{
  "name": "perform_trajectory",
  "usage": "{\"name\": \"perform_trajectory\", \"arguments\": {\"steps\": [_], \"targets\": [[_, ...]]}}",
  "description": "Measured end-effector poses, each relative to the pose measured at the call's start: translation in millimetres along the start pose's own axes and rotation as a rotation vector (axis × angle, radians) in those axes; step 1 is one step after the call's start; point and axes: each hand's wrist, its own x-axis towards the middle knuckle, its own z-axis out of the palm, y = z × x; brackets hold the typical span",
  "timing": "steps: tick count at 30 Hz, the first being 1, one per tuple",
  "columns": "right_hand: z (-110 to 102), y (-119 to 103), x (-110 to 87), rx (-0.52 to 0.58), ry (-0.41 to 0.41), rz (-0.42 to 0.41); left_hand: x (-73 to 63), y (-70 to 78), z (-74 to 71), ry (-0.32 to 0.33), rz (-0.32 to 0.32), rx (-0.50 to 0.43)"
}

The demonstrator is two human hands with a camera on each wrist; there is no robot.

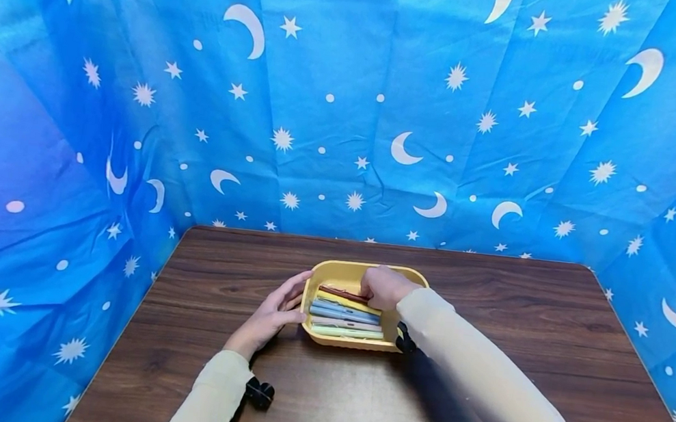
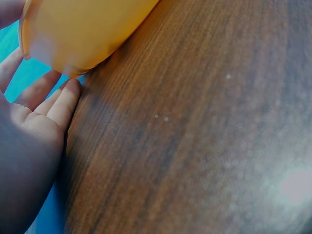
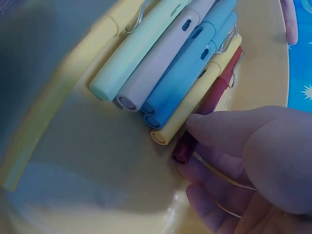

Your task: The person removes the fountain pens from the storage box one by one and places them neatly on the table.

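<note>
Right hand inside a yellow bin on the worktop
It pinches the end of a red pen between thumb and fingers, beside a yellow pen; the left hand, fingers extended, touches the bin's left side.

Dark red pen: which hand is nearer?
Right. The right hand pinches the dark red pen inside the yellow bin; the left hand is farther, outside at the bin's left end.

Covered and cropped
In the head view, the right hand hides one end of the red pen; the left wrist view crops the tub.
</note>
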Motion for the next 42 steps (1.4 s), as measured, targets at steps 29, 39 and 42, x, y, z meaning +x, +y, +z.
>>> {"name": "perform_trajectory", "arguments": {"steps": [29, 39, 42], "targets": [[-7.5, 27.2, -26.2, 0.294, 0.250, -0.118, 0.2, 0.8, -0.5, 0.009, -0.004, 0.009], [-2.2, 23.6, -35.5, 0.359, 0.416, -0.134, -0.3, 0.8, 0.6, 0.007, -0.013, 0.012], [-2.5, 25.6, -39.4, 0.376, 0.439, -0.117, -0.5, 1.1, 0.4, 0.008, -0.013, 0.013]]}}
